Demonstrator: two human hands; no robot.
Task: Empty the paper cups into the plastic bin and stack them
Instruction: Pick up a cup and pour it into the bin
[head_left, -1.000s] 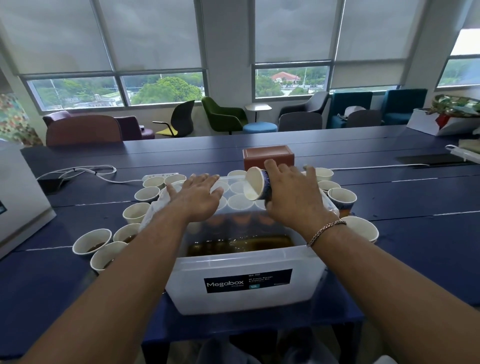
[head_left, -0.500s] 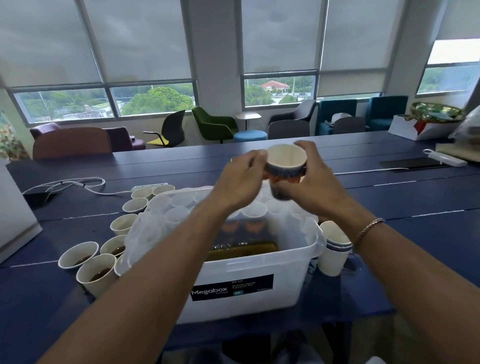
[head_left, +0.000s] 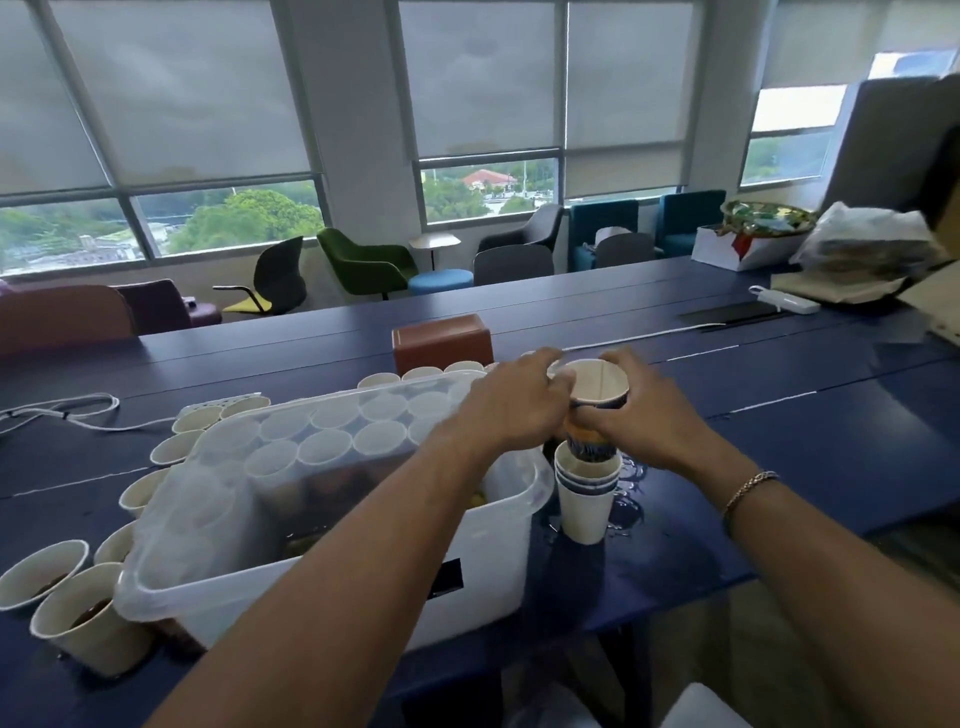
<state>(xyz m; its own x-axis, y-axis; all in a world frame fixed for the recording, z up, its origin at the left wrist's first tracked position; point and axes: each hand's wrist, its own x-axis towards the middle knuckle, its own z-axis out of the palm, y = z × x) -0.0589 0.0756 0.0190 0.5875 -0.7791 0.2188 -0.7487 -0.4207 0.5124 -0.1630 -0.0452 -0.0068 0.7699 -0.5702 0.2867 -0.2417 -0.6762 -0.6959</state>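
Head view: a person's left hand (head_left: 511, 410) and right hand (head_left: 649, 426) together hold one upright paper cup (head_left: 597, 384). Each grip is narrow, with the fingers curled round the cup's wall from opposite sides. The cup's inside appears empty, and its patterned base meets the mouth of a stack (head_left: 587, 499) of nested cups. This stack stands on the dark blue desk (head_left: 779, 441) just beside the translucent plastic bin (head_left: 332, 587), at the bin's 3 o'clock. A wet patch (head_left: 631, 475) glistens on the desk at the foot of the stack. Something dark shows dimly through the bin's wall. Two filled cups (head_left: 78, 618) holding brown liquid stand at the bin's 8 o'clock. More cups (head_left: 182, 447) run along its 9 to 12 o'clock sides, some seen only through the plastic. A brown box (head_left: 441, 340) sits at the bin's 12 o'clock, beyond the cups. A white cable (head_left: 62, 410) lies at 10 o'clock, and a white power strip (head_left: 787, 301) lies well apart at 2 o'clock. A bracelet (head_left: 750, 486) circles the right wrist.
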